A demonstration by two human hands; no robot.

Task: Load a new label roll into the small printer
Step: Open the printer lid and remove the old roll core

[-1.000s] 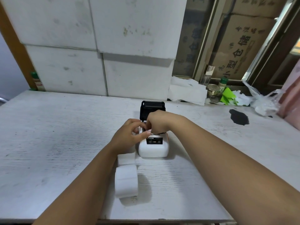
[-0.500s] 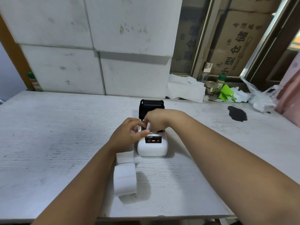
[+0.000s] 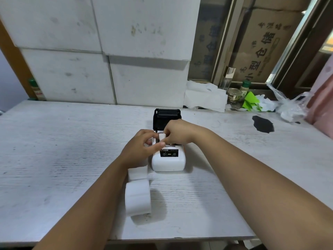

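A small white printer (image 3: 168, 162) sits mid-table with its black lid (image 3: 166, 117) swung open toward the wall. Both hands meet over the open paper bay. My right hand (image 3: 177, 131) pinches a small white core (image 3: 162, 137) from above. My left hand (image 3: 138, 148) closes on the same core, thumb pressed below it. The bay itself is hidden by my fingers. A full white label roll (image 3: 137, 199) lies on the table left of and nearer than the printer, its loose end (image 3: 137, 173) running up under my left wrist.
The white wooden table (image 3: 63, 150) ends at a front edge close to me. White foam blocks (image 3: 108, 74) stand along the back. Crumpled paper (image 3: 205, 98), a glass jar (image 3: 234, 96), green scraps and a plastic bag (image 3: 292, 105) crowd the far right, beside a black stain (image 3: 263, 124).
The small white core has come into view between my fingertips, lifted slightly above the printer bay. Both hands stay over the bay; the label roll has not moved.
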